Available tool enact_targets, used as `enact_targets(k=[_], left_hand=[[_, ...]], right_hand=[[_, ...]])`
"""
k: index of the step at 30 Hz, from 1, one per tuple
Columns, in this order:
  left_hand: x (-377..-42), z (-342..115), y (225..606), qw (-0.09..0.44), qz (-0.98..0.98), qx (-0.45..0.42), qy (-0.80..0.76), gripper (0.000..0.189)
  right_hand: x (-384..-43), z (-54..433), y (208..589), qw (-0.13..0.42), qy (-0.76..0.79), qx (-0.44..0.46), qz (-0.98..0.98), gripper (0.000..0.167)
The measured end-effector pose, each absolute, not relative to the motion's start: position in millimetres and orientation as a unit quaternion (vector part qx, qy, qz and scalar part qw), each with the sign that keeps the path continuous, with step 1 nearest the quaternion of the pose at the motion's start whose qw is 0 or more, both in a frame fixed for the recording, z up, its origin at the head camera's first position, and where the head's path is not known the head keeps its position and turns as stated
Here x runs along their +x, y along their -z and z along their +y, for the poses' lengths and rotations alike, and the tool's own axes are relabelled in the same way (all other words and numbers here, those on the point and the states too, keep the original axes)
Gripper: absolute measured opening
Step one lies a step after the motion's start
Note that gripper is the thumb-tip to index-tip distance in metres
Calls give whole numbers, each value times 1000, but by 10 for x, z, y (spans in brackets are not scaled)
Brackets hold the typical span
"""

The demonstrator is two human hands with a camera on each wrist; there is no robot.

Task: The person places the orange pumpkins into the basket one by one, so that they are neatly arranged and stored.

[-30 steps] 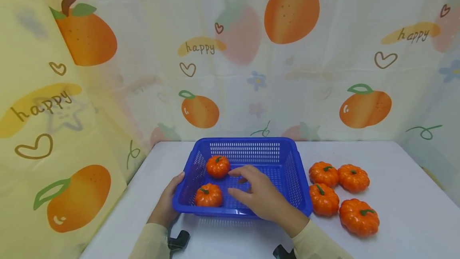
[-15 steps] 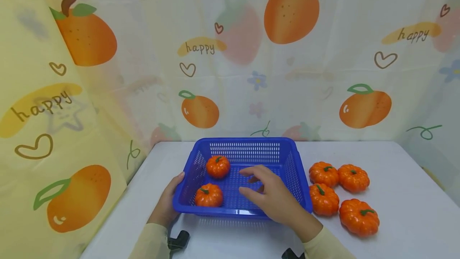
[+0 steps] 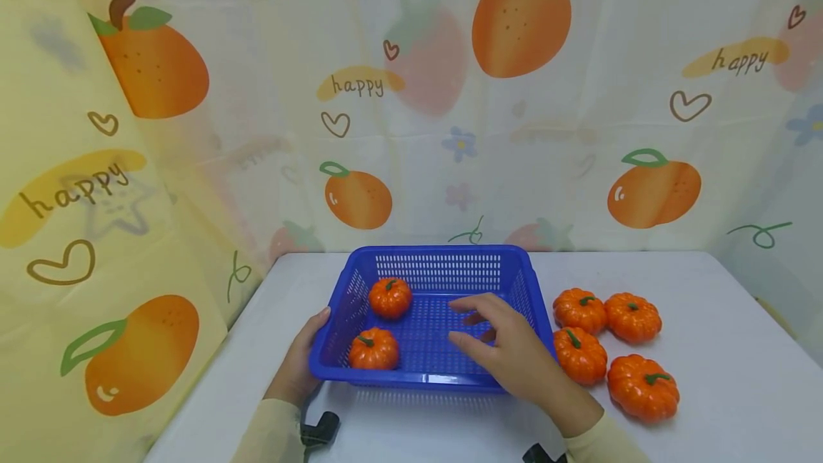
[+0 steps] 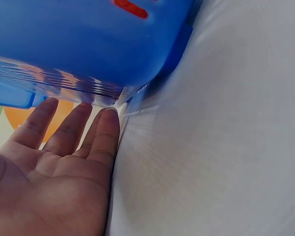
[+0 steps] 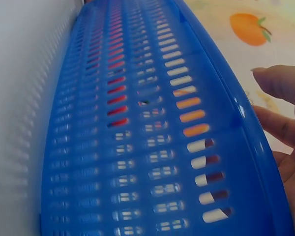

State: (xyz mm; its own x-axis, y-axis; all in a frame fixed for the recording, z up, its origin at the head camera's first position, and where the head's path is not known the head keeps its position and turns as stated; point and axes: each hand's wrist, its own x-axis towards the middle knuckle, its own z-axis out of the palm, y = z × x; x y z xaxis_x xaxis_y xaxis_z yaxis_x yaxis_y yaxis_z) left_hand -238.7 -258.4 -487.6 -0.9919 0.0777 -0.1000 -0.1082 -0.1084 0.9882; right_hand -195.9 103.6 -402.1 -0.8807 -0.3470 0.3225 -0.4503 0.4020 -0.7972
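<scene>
A blue plastic basket (image 3: 444,379) with slotted walls stands on the table. Inside it, on the left, are two small orange toy pumpkins, one at the back (image 3: 389,298) and one at the front (image 3: 374,349). My left hand (image 3: 298,356) steadies the basket's left side; in the left wrist view its straight fingers (image 4: 69,135) reach the slotted wall. Over the right half of the basket hovers my right hand (image 3: 514,352), thumb and fingers spread apart with nothing between them. The right wrist view shows that hand (image 5: 285,123) beyond the basket's rim (image 5: 255,123).
Several more orange pumpkins sit together on the white table (image 3: 707,320) just right of the basket, the nearest one (image 3: 643,388) toward the front. A fruit-patterned cloth (image 3: 418,163) hangs behind the table and along the left side.
My right hand has drawn back to the right, away from the two pumpkins in the basket, its fingers still spread. The left hand, basket and pumpkins have stayed in place.
</scene>
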Motion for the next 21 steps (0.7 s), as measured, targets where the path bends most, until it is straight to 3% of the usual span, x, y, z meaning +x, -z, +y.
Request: enact_targets(k=[8,21], left_hand=[[-2399,-2582,4880,64,668,-15,-742,84],[-2406,-2585,4880,66,657,-11,-751,82]], right_hand=[[-1971,1235,4037,97,-475,225,-845,36],[-1953,1504,3975,93,-458,176,-866,38]])
